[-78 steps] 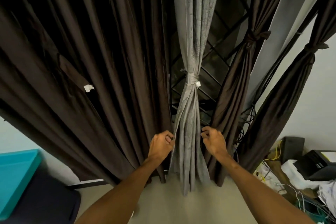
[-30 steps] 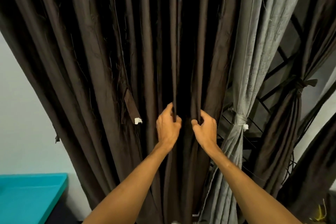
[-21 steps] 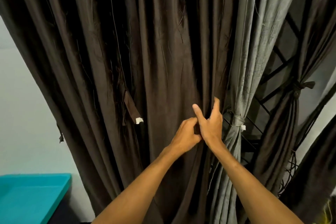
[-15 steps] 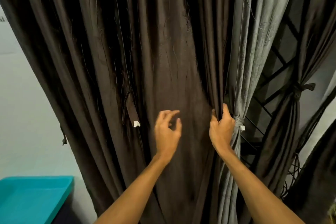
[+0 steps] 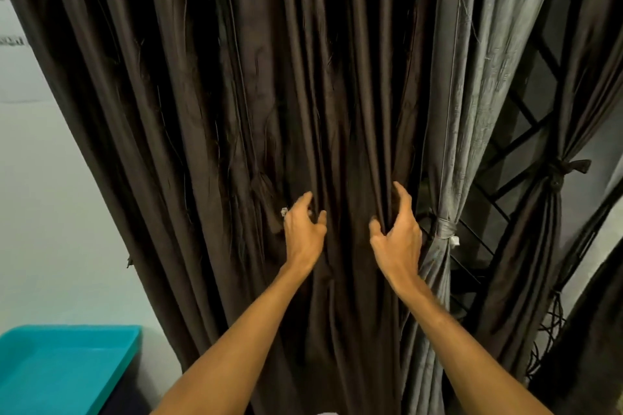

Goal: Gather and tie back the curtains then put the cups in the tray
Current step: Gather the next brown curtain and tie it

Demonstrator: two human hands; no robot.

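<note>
A wide dark brown curtain (image 5: 269,94) hangs loose and spread in front of me. My right hand (image 5: 397,232) grips a bunch of folds at the curtain's right edge, with its fingers curled into the cloth. My left hand (image 5: 303,232) lies against the folds further left with loosely curved, spread fingers and holds nothing. Just beside its knuckles hangs the curtain's tie strap with a small white tag (image 5: 284,211). A teal tray (image 5: 67,367) sits at the lower left. No cups are in view.
A grey curtain (image 5: 472,77) hangs right of my right hand, tied at its waist with a band (image 5: 445,229). Further right, another brown curtain (image 5: 539,246) is knotted in front of a dark window grille (image 5: 526,131). A pale wall (image 5: 40,212) lies to the left.
My left hand has moved left across the brown curtain to beside the tie strap. My right hand has kept hold of the right edge, bunching more folds.
</note>
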